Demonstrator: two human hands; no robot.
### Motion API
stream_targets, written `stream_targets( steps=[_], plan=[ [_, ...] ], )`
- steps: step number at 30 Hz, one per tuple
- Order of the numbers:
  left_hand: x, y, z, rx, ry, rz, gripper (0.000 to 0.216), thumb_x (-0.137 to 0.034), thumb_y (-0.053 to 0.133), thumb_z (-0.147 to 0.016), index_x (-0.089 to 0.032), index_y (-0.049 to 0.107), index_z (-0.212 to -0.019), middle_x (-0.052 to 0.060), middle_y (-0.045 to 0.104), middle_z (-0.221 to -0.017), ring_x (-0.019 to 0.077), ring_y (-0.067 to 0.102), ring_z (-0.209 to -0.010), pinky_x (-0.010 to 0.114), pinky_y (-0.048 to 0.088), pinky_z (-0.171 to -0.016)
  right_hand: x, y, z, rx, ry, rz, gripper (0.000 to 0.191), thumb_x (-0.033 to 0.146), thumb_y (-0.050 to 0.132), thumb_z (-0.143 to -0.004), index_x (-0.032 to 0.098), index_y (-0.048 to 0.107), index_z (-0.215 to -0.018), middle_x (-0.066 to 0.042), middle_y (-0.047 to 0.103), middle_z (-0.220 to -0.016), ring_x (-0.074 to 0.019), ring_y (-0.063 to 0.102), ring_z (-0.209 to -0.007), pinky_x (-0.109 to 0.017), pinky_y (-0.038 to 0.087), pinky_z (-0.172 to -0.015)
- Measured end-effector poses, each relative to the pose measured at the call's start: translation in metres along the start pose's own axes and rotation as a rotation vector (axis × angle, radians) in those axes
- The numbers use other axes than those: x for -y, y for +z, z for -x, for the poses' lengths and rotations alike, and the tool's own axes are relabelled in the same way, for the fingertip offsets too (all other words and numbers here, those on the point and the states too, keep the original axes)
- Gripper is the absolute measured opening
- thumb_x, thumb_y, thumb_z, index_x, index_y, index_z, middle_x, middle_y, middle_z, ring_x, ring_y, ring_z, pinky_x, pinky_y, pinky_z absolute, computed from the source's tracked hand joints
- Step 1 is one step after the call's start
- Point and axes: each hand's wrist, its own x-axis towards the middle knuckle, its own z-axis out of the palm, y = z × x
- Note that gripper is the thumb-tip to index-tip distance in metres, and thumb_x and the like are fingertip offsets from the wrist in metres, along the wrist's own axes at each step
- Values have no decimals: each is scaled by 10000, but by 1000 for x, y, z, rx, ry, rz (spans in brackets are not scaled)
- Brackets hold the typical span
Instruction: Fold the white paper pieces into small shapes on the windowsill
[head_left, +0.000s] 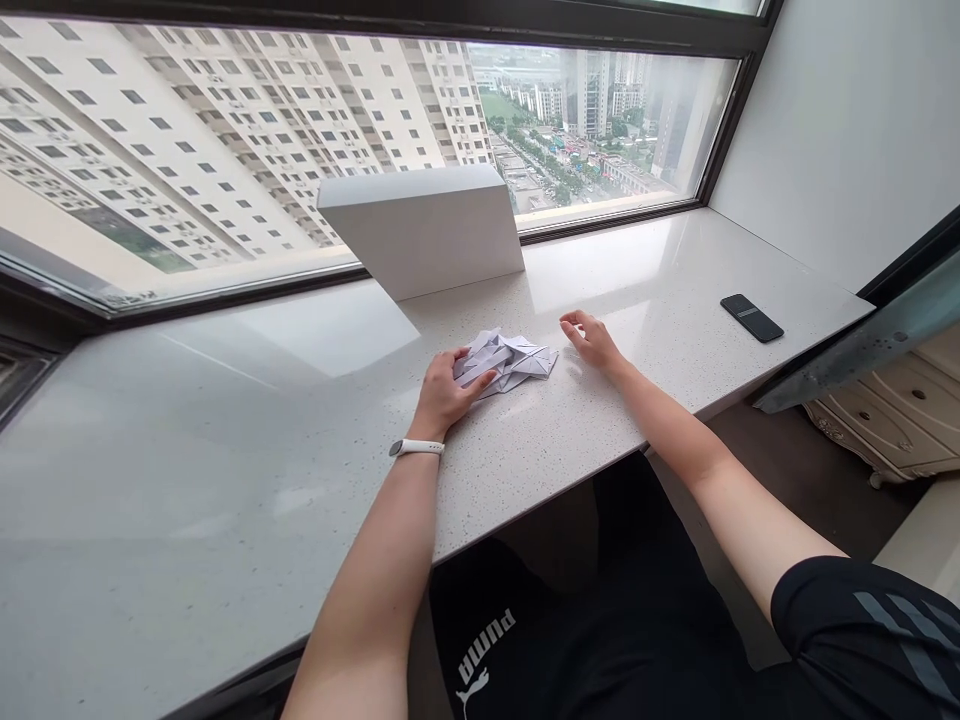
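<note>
A crumpled-looking bundle of folded white paper (514, 360), with many creases and pointed flaps, lies on the pale speckled countertop (337, 500). My left hand (446, 393), wearing a white band on its wrist, grips the bundle at its left end, thumb on the near side and fingers at the far side. A short gap to the right of the paper, my right hand (592, 340) hovers close to or rests on the counter. Its fingers are loosely bent with the thumb apart, and I see nothing in them.
A white box-like block (450, 235) stands against the window behind the paper. Off to the right lies a black phone (751, 318) near the counter's edge. Beyond that edge, lower down, is a cream drawer cabinet (892, 410). A white wall (847, 130) closes the right end.
</note>
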Motion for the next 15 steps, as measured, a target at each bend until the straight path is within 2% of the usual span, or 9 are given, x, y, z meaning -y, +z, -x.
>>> stream_targets(
  steps=[4,8,12,13,15],
  plan=[
    [3,1,-1,50,13,-30,898,-726,897,-909,-147,711,-1570,299,730,-1647,529,696,-1570,700,548,-1357,5,10,2,75,-2,42,634,764,553,-1241,208,835,-1356,-181,877,-1423,-333,806,-1360,-572,634,-1264],
    [4,7,-2,104,31,-125,953,-714,886,-930,-191,673,-1698,274,677,-1784,549,598,-1705,716,455,-1441,21,26,8,232,-69,130,727,777,638,-1208,174,766,-1594,-242,773,-1653,-393,695,-1580,-654,570,-1355],
    [3,10,-3,116,63,-143,921,-654,916,-923,-183,692,-1682,264,728,-1723,532,655,-1643,684,481,-1425,38,52,11,417,-185,232,980,770,861,-1078,225,590,-1846,-253,523,-1934,-470,469,-1819,-741,392,-1488],
    [3,10,-3,105,76,-131,888,-645,928,-919,-194,710,-1653,252,756,-1680,520,683,-1606,671,504,-1407,40,58,11,443,-207,249,996,733,900,-1060,246,573,-1864,-242,504,-1952,-477,444,-1838,-745,363,-1503],
    [1,10,-3,74,104,-93,820,-633,965,-899,-222,745,-1574,225,799,-1589,499,725,-1535,650,546,-1369,42,65,10,458,-229,257,931,629,923,-1065,266,589,-1855,-229,557,-1918,-470,487,-1814,-734,368,-1503]
  ],
)
